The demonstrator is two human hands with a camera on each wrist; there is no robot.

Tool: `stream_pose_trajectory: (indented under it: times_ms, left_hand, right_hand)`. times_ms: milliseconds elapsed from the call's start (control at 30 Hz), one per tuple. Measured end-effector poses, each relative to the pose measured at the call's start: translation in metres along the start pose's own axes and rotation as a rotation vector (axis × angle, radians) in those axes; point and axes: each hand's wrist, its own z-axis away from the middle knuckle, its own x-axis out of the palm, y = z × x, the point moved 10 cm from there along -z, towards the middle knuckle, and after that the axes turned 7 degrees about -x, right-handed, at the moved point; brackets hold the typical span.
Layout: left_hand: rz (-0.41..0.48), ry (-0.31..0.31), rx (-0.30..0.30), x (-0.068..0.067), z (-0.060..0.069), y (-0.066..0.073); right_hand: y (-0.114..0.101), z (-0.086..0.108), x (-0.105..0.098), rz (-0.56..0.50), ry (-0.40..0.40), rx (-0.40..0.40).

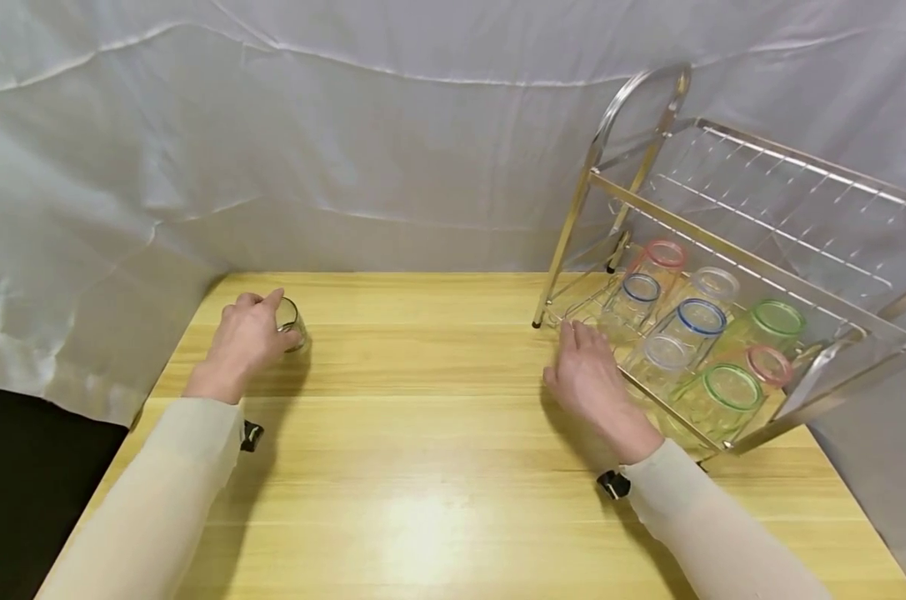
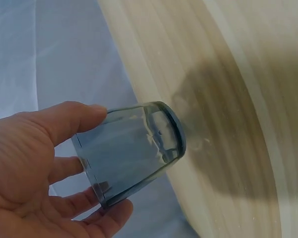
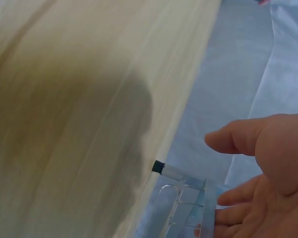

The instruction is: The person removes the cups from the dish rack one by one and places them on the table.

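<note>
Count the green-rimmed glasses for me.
2, both low on the metal rack: the nearer green-rimmed glass at its front edge, the farther green-rimmed glass behind that one.

The left sleeve (image 1: 141, 500) was long, plain and off-white, cut straight across at its end, where a small black block (image 1: 252, 436) with a pale streak poked out on the inner side. To its right, the right sleeve (image 1: 715, 521) was of the same pale cloth, with a second black block (image 1: 613, 485), thinly lined in white, on the side facing the left sleeve. The left hand (image 1: 246, 337), just past the left sleeve, was bare, as was the right hand (image 1: 591, 383).
</note>
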Motion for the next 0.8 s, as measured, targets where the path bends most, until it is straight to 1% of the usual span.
stream_pose_trajectory:
  times_ms: [133, 367, 633, 800]
  left_hand:
    - [-0.005, -0.015, -0.011, -0.001, -0.003, -0.004]
    - [-0.005, -0.030, -0.023, 0.001, -0.007, -0.007]
    - [0.020, -0.037, -0.048, 0.006, -0.012, -0.018]
    - [0.017, -0.044, -0.049, 0.007, -0.014, -0.021]
  right_hand:
    - [-0.002, 0.001, 0.000, 0.034, 0.012, -0.010]
    - [-0.002, 0.004, -0.002, 0.036, 0.045, -0.006]
    - [-0.002, 0.005, 0.002, 0.077, 0.057, -0.023]
    - [-0.002, 0.005, 0.003, 0.096, 0.071, -0.032]
